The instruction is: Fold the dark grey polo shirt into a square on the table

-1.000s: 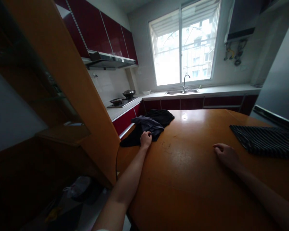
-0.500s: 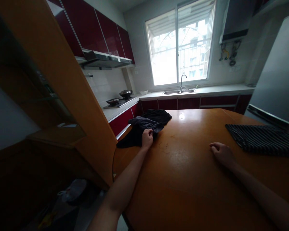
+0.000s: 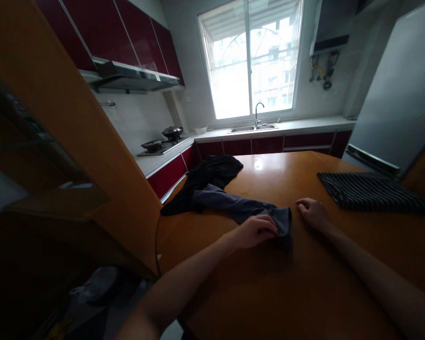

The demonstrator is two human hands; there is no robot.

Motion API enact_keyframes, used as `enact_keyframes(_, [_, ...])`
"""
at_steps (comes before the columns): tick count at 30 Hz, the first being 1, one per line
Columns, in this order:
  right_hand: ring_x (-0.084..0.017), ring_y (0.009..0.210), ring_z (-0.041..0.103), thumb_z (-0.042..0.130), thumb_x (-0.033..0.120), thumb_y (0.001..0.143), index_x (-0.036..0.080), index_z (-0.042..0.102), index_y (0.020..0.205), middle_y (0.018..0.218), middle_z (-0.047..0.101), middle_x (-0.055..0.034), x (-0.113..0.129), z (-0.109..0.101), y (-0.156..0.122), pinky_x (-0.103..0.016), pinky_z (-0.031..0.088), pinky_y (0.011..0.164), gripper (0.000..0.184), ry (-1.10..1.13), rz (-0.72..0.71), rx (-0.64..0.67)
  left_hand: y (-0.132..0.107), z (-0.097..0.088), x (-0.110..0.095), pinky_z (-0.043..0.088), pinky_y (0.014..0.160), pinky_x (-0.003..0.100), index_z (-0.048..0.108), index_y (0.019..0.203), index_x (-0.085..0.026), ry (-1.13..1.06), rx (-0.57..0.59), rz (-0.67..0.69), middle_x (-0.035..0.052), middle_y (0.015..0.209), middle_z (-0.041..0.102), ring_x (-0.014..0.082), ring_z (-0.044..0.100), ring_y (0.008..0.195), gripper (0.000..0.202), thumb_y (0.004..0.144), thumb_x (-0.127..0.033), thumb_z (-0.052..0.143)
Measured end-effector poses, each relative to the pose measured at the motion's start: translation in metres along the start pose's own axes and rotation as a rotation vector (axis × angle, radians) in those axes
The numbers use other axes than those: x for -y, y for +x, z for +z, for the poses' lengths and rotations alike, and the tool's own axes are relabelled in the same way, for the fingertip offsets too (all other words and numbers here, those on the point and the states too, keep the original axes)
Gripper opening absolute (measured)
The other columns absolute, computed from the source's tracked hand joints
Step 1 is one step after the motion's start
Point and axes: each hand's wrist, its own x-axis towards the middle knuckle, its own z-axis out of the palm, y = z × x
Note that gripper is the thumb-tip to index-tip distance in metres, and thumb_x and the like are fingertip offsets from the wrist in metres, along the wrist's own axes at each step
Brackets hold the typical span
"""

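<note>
My left hand is closed on the end of a grey-blue garment, which stretches across the wooden table. The held end is lifted a little and hangs over near the table's middle. The garment's other end lies on a black garment heaped at the far left of the table. My right hand rests on the table just right of the grey-blue cloth, apart from it. Its fingers are curled in, with nothing seen in them. Right of that hand lies a folded black-and-grey striped cloth.
A wooden cabinet borders the table on the left. Beyond the table run a counter with a sink and a stove with a pan and a lidded wok. A fridge stands at the right.
My left hand has pulled the grey-blue garment from the heap to the right and nearer me, stretching it out. My right hand stays on the table. The view has shifted slightly right.
</note>
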Motion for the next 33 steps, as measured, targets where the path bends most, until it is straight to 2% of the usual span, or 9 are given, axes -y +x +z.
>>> enact_keyframes(3, [-0.022,0.094,0.069,0.050,0.024,0.083,0.018,0.076,0.094,0.104,0.076,-0.0086,0.006,-0.003,0.000,-0.031,0.051,0.088,0.029,0.036,-0.011,0.005,0.001,-0.002,-0.010,0.054,0.076,0.027,0.071,0.112,-0.017,-0.016,0.051,-0.018,0.0126,0.109,0.068,0.0187,0.068,0.089,0.025,0.095,-0.034,0.062])
enact_keyframes(8, [-0.021,0.090,0.070,0.052,0.024,0.087,0.018,0.076,0.095,0.102,0.075,-0.0088,0.021,-0.008,-0.002,-0.029,0.051,0.085,0.026,0.084,-0.014,0.041,-0.003,-0.047,0.016,0.051,0.089,0.031,0.072,0.105,-0.019,0.276,-0.292,-0.140,0.0072,0.104,0.070,0.0199,0.065,0.098,0.018,0.093,-0.026,0.060])
enact_keyframes(10, [-0.020,0.090,0.069,0.052,0.025,0.089,0.018,0.076,0.097,0.102,0.075,-0.0088,0.027,-0.010,-0.004,-0.028,0.051,0.084,0.026,0.108,-0.053,0.063,-0.008,-0.069,0.033,0.050,0.094,0.033,0.072,0.102,-0.021,0.389,-0.321,-0.192,0.0057,0.104,0.070,0.0203,0.065,0.099,0.016,0.091,-0.024,0.061])
enact_keyframes(14, [-0.022,0.102,0.064,0.055,0.029,0.091,0.020,0.076,0.097,0.103,0.072,-0.0090,0.047,-0.017,-0.013,-0.032,0.048,0.093,0.024,0.144,-0.298,0.052,-0.022,-0.104,0.055,0.050,0.095,0.034,0.073,0.096,-0.022,0.506,-0.336,-0.226,0.0055,0.105,0.069,0.0209,0.065,0.100,0.015,0.086,-0.027,0.064])
enact_keyframes(17, [-0.021,0.102,0.061,0.058,0.032,0.092,0.024,0.077,0.094,0.102,0.068,-0.0070,0.074,-0.030,-0.030,-0.033,0.045,0.094,0.020,0.141,-0.507,0.160,-0.028,-0.119,0.055,0.051,0.091,0.033,0.075,0.089,-0.021,0.565,-0.368,-0.273,0.0057,0.099,0.069,0.0208,0.065,0.095,0.014,0.083,-0.031,0.067])
enact_keyframes(23, [-0.024,0.098,0.060,0.073,0.051,0.081,0.024,0.072,0.108,0.103,0.066,-0.0067,0.120,-0.049,-0.064,-0.036,0.044,0.089,0.038,-0.049,-0.676,0.519,-0.040,-0.135,0.039,0.048,0.058,0.025,0.077,0.083,-0.017,0.441,-0.142,-0.553,0.0018,0.068,0.070,0.0171,0.064,0.061,0.030,0.085,-0.044,0.065])
enact_keyframes(25, [-0.026,0.100,0.060,0.077,0.042,0.076,0.024,0.069,0.116,0.107,0.067,-0.0075,0.123,-0.045,-0.069,-0.037,0.043,0.090,0.045,-0.125,-0.659,0.541,-0.044,-0.137,0.039,0.050,0.062,0.026,0.079,0.088,-0.017,0.418,-0.083,-0.592,0.0034,0.076,0.075,0.0194,0.068,0.068,0.028,0.083,-0.042,0.067])
enact_keyframes(28, [-0.024,0.100,0.063,0.064,0.019,0.080,0.023,0.068,0.116,0.108,0.069,-0.0066,0.117,-0.039,-0.067,-0.033,0.044,0.088,0.036,-0.165,-0.595,0.536,-0.047,-0.137,0.047,0.054,0.078,0.031,0.079,0.098,-0.017,0.431,-0.079,-0.563,0.0059,0.097,0.078,0.0237,0.072,0.085,0.027,0.082,-0.036,0.069])
enact_keyframes(33, [-0.021,0.097,0.066,0.052,0.010,0.081,0.023,0.072,0.111,0.108,0.071,-0.0055,0.092,-0.053,-0.048,-0.029,0.045,0.087,0.038,-0.123,-0.460,0.513,-0.044,-0.126,0.061,0.049,0.100,0.039,0.074,0.113,-0.018,0.492,-0.082,-0.351,0.0091,0.117,0.072,0.0265,0.066,0.109,0.034,0.079,-0.026,0.072])
